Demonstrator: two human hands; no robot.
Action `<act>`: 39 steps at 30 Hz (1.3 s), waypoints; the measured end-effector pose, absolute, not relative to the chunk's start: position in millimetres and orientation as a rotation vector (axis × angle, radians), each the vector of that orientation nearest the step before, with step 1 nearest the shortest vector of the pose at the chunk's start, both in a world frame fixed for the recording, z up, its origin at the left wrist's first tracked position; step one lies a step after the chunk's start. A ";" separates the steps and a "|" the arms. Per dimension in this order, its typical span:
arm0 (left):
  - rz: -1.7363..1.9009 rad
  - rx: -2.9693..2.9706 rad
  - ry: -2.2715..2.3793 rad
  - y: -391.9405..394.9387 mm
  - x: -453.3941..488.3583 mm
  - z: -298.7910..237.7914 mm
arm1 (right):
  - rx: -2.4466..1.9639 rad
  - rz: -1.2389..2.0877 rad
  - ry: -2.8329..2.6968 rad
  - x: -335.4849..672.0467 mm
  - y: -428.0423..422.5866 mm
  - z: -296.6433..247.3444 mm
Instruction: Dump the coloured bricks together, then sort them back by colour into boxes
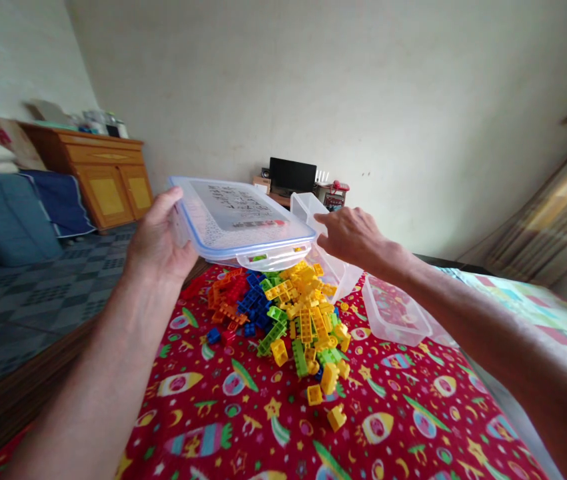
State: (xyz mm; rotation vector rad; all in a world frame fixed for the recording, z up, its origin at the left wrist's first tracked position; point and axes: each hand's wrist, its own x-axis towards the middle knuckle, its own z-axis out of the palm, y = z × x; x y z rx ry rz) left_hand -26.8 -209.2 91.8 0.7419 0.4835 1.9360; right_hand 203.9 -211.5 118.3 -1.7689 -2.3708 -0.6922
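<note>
Plastic lid (243,217) between left fingers (165,201).

Building bricks (306,323): yellow, green, blue, orange and red. Cloth (243,457): red ground patterned with multicoloured rockets, stars and crescent moons. Lid (248,210): translucent, edged in blue, with dark lettering. Open container (398,320): translucent whitish. Cabinet (106,177): orange-brown, with yellower door panels. Floor (18,300): blue-grey, in lighter and darker checks. Screen (293,175): black. Wall (283,87): off-white.

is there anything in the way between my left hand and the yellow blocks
Yes. Your left hand holds the blue-edged lid, and on the cloth below, orange blocks and blue blocks lie between that hand's side and the yellow blocks.
</note>
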 end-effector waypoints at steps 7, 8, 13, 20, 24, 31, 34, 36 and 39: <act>1.941 0.763 0.497 -206.6 -27.0 89.1 | -1.786 -0.755 -2.338 207.1 -208.2 115.2; 1.942 0.765 0.506 -205.8 -27.0 88.3 | -1.782 -0.762 -2.340 207.8 -207.6 114.6; 1.927 0.805 0.518 -203.3 -27.3 85.0 | -1.764 -0.786 -2.304 211.9 -205.7 115.1; 1.922 0.791 0.479 -201.4 -24.5 83.5 | -1.735 -0.539 -2.104 238.7 -198.1 120.2; 1.812 0.709 0.433 -201.6 -8.2 76.9 | -1.516 0.216 -1.886 264.8 -190.5 104.8; 1.496 0.771 0.494 -192.2 28.3 38.0 | -1.172 0.949 -1.428 283.3 -188.1 48.1; 1.510 0.825 0.530 -183.4 37.5 15.8 | -1.123 0.936 -1.404 284.7 -190.5 27.9; 1.486 0.834 0.575 -180.1 42.4 3.9 | -1.096 0.932 -1.425 285.2 -193.3 17.4; 1.418 0.812 0.628 -179.8 48.6 -7.1 | -1.053 0.943 -1.447 284.4 -198.9 6.1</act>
